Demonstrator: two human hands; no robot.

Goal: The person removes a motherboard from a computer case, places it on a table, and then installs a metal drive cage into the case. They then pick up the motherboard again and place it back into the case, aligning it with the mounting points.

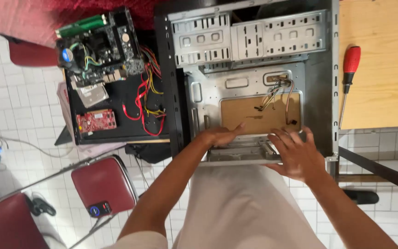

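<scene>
An open metal computer case [249,50] lies on its side on a wooden table, its inside facing up. My left hand [219,136] rests flat on the case's near rim, fingers pointing right toward the cut-out in the tray. My right hand [295,154] lies spread over the near edge of the case, fingers apart, beside a bundle of thin coloured wires [277,94]. Neither hand holds anything.
A red-handled screwdriver [348,78] lies on the wooden table [383,69] at the right. Left of the case, a black panel [116,97] carries a motherboard [100,46], a red expansion card [96,121] and red and yellow cables [148,97]. Red chairs [104,184] stand on the white tiled floor.
</scene>
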